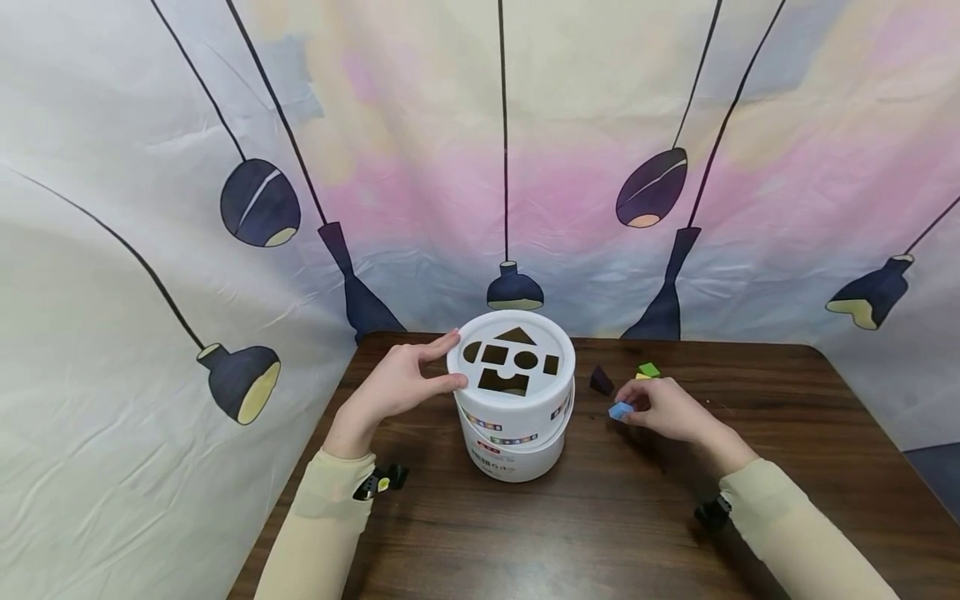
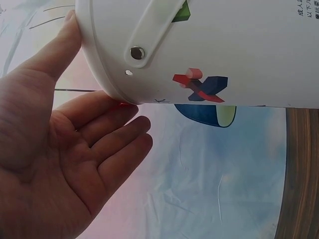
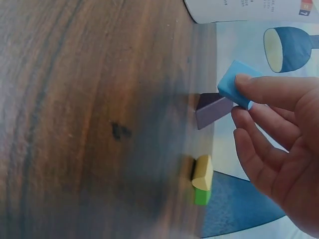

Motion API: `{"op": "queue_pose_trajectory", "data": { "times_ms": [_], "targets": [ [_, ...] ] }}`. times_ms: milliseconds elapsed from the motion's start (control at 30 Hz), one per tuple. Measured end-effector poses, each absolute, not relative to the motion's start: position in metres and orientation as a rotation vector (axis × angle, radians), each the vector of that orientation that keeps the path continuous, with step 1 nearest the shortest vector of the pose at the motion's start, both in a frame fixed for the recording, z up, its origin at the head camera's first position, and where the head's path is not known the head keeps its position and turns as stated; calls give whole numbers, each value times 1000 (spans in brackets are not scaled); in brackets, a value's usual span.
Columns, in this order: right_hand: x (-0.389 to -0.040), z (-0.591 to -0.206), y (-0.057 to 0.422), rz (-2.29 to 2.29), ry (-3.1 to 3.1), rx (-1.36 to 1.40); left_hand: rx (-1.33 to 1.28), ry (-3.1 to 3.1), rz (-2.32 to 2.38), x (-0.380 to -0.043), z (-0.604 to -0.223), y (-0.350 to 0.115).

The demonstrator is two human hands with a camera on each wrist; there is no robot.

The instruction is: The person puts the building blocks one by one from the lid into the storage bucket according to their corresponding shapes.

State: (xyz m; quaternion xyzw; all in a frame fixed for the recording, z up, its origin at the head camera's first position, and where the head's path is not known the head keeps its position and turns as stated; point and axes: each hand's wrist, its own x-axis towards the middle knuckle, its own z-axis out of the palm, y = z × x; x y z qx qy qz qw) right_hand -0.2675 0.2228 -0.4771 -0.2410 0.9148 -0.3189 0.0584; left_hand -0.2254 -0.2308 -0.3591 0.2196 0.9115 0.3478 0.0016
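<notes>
A white bucket (image 1: 517,454) stands upright on the table, its white lid (image 1: 555,337) cut with several shaped holes. My left hand (image 1: 397,379) rests at the lid's left rim, thumb and forefinger nearly straight against it; the left wrist view shows its other fingers (image 2: 122,144) extended and loose. Between the thumb and fingers of my right hand (image 1: 671,408) is a small blue block (image 3: 234,84), pinched above the table to the right of the bucket. Just beyond it lies a dark purple triangular block (image 3: 214,110).
Past my right hand, a yellow half-round block (image 3: 202,172) lies against a green block (image 3: 202,196). The brown wooden table (image 1: 600,533) meets a cloth backdrop (image 1: 420,208) printed with hanging lamps, close behind the bucket.
</notes>
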Motion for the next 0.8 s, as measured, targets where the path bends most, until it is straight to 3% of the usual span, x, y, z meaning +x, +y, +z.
{"op": "queue_pose_trajectory", "data": {
  "times_ms": [800],
  "targets": [
    [-267, -404, 220, -934, 2955, -1021, 684, 2842, 1108, -225, -360, -232]
  ]
}}
